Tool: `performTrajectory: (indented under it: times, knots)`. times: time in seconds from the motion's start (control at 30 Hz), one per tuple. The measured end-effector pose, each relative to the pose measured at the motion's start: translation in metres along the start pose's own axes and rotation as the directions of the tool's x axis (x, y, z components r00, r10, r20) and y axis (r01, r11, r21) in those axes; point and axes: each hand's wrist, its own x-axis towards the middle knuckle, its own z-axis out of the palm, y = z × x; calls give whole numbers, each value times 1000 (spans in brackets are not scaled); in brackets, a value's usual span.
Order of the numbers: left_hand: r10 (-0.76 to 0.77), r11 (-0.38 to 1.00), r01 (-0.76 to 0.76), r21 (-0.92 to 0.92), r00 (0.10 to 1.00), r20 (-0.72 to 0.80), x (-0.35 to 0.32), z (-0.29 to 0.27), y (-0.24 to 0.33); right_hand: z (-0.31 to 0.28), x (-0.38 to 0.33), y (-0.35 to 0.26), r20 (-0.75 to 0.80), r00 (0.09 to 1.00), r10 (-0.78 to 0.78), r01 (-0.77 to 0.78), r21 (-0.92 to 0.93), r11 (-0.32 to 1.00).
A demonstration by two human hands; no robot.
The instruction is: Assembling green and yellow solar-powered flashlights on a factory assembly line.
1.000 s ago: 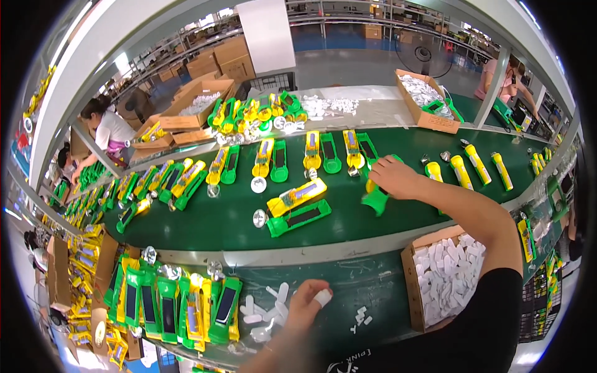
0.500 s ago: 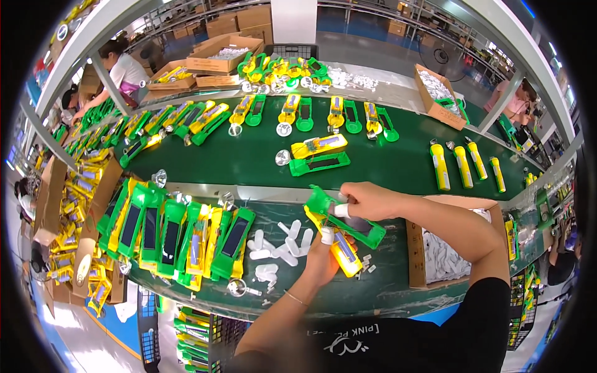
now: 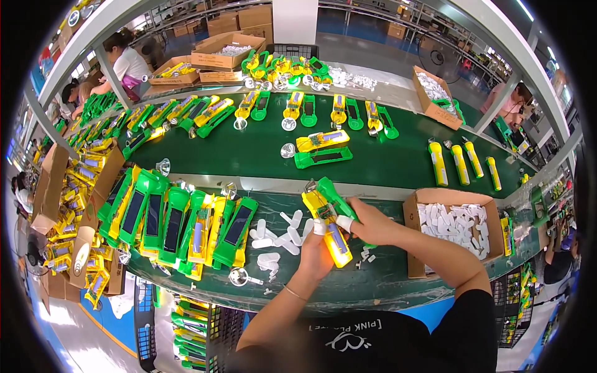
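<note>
My left hand (image 3: 316,256) is closed round a yellow flashlight half (image 3: 337,246), its open side up, with a green circuit board near the head and a bluish cylindrical cell in the handle. In my right hand (image 3: 374,222) is the green flashlight half (image 3: 334,198), tipped on edge along the yellow one. Their head ends lie close together and the handle ends stand apart. White coverings wrap the thumb tips. Left of my hands lie loose white plastic strips (image 3: 291,239) and a clear reflector (image 3: 238,277). Small white pieces (image 3: 368,255) lie beside the yellow handle.
Green and yellow flashlight halves (image 3: 174,224) are stacked at the left, beside a carton (image 3: 111,180) of yellow halves. A carton (image 3: 415,239) of white strips stands right. Beyond, a green belt (image 3: 385,165) carries paired halves and several yellow flashlights (image 3: 438,165). Other people work farther off.
My right hand has turned the green half from lying broad and spread out to standing on edge, closer against the yellow half. The left hand keeps its grip on the yellow half.
</note>
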Motion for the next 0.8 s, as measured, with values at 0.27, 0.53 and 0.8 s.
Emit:
performTrajectory:
  times: [0.27,0.53,0.8]
  knots:
    - [4,997,-1,-77,999,33,-6,-4,12,34,-5,15,-177,973,-148,177,157,972]
    - [356,920,-310,238,917,-182,-29,-15,101,36,65,20,-103,855,-508,458,-309,834]
    - [360,915,-303,267,911,-199,-55,-21,108,66,108,10,315,697,-644,703,-479,526]
